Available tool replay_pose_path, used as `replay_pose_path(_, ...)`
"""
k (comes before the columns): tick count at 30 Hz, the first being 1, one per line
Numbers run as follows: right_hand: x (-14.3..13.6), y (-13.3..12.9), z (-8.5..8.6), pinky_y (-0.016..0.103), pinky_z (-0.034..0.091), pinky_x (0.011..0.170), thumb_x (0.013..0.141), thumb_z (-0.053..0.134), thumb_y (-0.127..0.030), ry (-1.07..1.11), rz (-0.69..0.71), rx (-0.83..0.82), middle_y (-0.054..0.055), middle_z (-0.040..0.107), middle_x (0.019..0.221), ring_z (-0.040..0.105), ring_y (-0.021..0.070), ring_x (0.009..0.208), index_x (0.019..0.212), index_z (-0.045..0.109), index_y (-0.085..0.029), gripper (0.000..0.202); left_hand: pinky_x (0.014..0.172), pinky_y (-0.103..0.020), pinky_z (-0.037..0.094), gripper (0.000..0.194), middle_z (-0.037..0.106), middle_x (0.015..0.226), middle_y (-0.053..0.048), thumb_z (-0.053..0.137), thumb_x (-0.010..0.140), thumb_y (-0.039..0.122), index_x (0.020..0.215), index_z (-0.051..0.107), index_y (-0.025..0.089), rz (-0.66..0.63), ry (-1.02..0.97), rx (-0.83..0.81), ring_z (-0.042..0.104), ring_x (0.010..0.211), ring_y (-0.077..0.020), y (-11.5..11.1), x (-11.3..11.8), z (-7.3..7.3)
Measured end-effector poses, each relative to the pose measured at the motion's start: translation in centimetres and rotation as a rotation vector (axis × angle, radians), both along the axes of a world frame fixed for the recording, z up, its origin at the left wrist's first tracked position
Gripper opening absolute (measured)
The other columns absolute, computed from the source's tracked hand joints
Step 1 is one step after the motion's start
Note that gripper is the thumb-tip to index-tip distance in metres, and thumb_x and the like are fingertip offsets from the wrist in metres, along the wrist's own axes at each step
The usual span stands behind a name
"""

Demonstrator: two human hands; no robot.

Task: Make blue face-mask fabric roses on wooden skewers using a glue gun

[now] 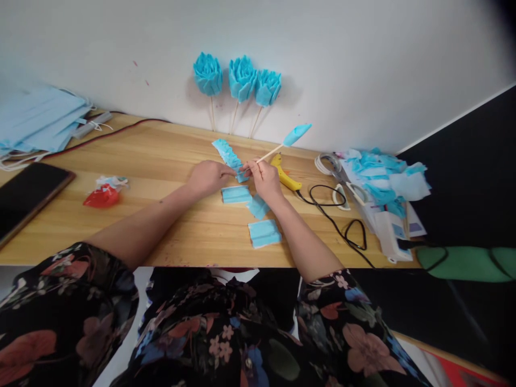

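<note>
A pleated strip of blue material lies on the wooden table, its near end between my two hands. My left hand is closed at the left edge of that end, fingertips pressed together on it. My right hand holds a thin stick tipped with a rolled blue piece, slanting up to the right; its fingertips also meet the strip's end. Just below my hands are a flat blue piece, a crumpled blue piece and another flat piece.
Three blue flowers on sticks lean against the wall. A yellow glue gun with a black cord, scissors and blue scraps are at right. Masks, a phone and a red item sit left.
</note>
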State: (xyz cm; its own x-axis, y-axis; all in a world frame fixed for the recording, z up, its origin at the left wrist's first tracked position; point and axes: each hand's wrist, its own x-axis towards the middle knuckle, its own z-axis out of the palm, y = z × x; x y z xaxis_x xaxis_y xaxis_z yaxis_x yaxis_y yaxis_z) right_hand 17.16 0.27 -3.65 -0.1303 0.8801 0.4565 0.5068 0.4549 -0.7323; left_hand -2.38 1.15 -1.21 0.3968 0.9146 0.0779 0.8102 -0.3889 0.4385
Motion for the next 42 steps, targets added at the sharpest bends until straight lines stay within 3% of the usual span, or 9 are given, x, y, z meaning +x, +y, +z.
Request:
replay_pose_path(9,-0.5,-0.9,1.6,0.029,0.058,0.075,0.103,0.033,-0.06,0.061,-0.065,0.145,0.002,0.077,0.088,0.073,0.0142,0.075,0.087,0.068,-0.024,0.053,0.083,-0.031,0.054,0.04,0.078,0.12,0.002,0.048,0.092,0.023,0.113,0.08,0.034,-0.032,0.032,0.0,0.073,0.105,-0.0227,-0.1,0.2,0.5)
replay_pose_path(14,-0.5,-0.5,0.9,0.03,0.055,0.071,0.101,0.033,-0.066,-0.087,0.014,0.046,0.002,0.074,0.072,0.071,0.0159,0.068,0.084,0.069,-0.023,0.059,0.076,-0.027,0.053,0.041,0.08,0.11,0.002,0.049,0.09,0.022,0.112,0.081,0.036,-0.011,0.013,-0.015,0.074,0.093,-0.0199,0.1,0.0,0.2)
replay_pose_path(18,-0.4,-0.3,0.7,0.03,0.055,0.072,0.1,0.032,-0.067,-0.107,0.009,0.008,0.002,0.074,0.072,0.072,0.0157,0.068,0.084,0.069,-0.023,0.06,0.07,-0.025,0.051,0.042,0.082,0.103,0.003,0.049,0.089,0.022,0.114,0.08,0.036,0.011,-0.004,-0.021,0.073,0.085,-0.0179,0.1,-0.1,0.1)
replay_pose_path(23,-0.4,-0.8,1.4,0.03,0.055,0.072,0.1,0.035,-0.067,-0.027,0.019,0.023,0.001,0.073,0.071,0.071,0.0148,0.068,0.083,0.069,-0.023,0.058,0.075,-0.029,0.052,0.041,0.08,0.114,0.0,0.048,0.091,0.023,0.115,0.079,0.035,-0.029,0.038,0.011,0.074,0.095,-0.0221,0.1,0.0,0.2)
replay_pose_path(27,-0.5,-1.0,1.9,0.029,0.057,0.072,0.103,0.033,-0.061,0.154,-0.083,0.104,0.002,0.076,0.087,0.071,0.0134,0.073,0.087,0.067,-0.023,0.054,0.078,-0.031,0.052,0.04,0.079,0.117,0.0,0.048,0.092,0.024,0.114,0.08,0.035,-0.066,0.053,0.011,0.074,0.099,-0.0243,0.1,0.0,0.2)
replay_pose_path(35,-0.4,-0.4,0.8,0.03,0.057,0.072,0.1,0.035,-0.066,-0.038,0.023,0.005,0.001,0.073,0.072,0.07,0.0148,0.067,0.084,0.069,-0.023,0.057,0.079,-0.028,0.052,0.04,0.079,0.116,0.003,0.049,0.092,0.022,0.112,0.08,0.036,-0.029,0.04,-0.017,0.073,0.099,-0.0207,0.1,0.0,0.4)
replay_pose_path(42,0.1,-0.5,1.7,0.031,0.057,0.073,0.102,0.034,-0.063,0.137,-0.131,0.145,0.002,0.076,0.085,0.07,0.0138,0.072,0.085,0.067,-0.023,0.055,0.079,-0.028,0.051,0.042,0.08,0.113,0.002,0.047,0.093,0.023,0.117,0.078,0.038,-0.056,0.043,-0.022,0.073,0.098,-0.0208,0.1,0.0,0.5)
